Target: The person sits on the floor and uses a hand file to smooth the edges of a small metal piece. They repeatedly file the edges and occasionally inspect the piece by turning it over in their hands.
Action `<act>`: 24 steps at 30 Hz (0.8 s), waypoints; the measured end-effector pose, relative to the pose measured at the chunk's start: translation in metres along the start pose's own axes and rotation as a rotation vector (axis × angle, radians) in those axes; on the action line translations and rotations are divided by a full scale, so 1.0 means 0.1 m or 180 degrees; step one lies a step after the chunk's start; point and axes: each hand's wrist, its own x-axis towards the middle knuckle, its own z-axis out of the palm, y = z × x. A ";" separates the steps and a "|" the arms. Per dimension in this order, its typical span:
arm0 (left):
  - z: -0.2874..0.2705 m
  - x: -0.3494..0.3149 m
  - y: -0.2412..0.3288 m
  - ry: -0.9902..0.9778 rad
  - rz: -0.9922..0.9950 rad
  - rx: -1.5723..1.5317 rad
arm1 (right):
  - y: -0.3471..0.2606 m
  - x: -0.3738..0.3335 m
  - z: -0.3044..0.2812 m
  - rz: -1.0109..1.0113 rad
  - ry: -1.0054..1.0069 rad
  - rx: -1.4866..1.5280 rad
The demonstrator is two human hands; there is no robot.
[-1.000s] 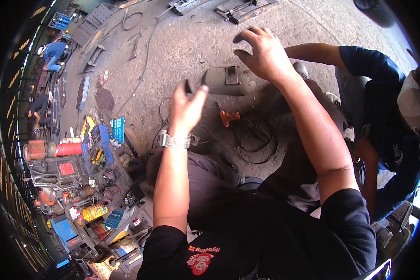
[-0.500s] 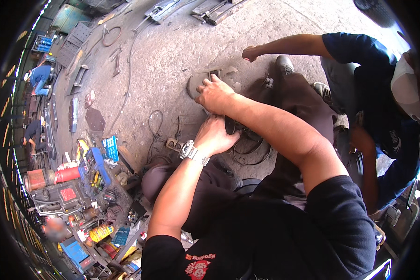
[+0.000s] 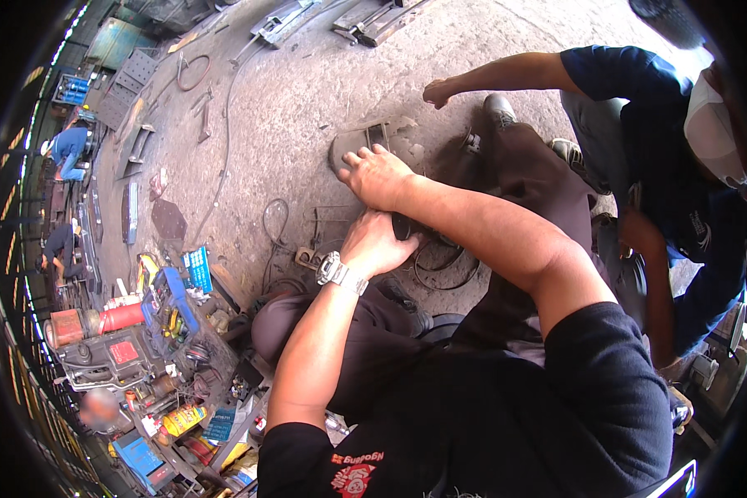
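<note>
My right hand (image 3: 379,178) reaches across, over my left hand (image 3: 377,244), with its fingers curled down at the near edge of a flat grey metal piece (image 3: 341,150) on the floor. A small rectangular dark bracket (image 3: 378,136) shows just beyond the fingertips. My left hand, with a metal watch (image 3: 343,273) on its wrist, is closed just below the right one, its thumb pointing right. Something dark (image 3: 401,225) shows between the two hands. What either hand grips is hidden beneath the fingers. To the right of my left hand lies a looped cable (image 3: 440,270).
At my right crouches a co-worker in dark blue, one hand (image 3: 437,94) held out over the floor. A cluttered pile of tools and a red cylinder (image 3: 122,317) lie at the left. Thin cables (image 3: 225,166) and metal frames (image 3: 282,23) lie farther off.
My right hand has drawn slightly toward me, so more of the bracket shows. The view has shifted a little. My left hand stays closed in nearly the same place.
</note>
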 end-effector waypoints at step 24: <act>0.16 0.13 -0.36 0.0927 0.0028 0.0162 | -0.38 -0.24 -0.23 -0.0143 0.1140 0.0362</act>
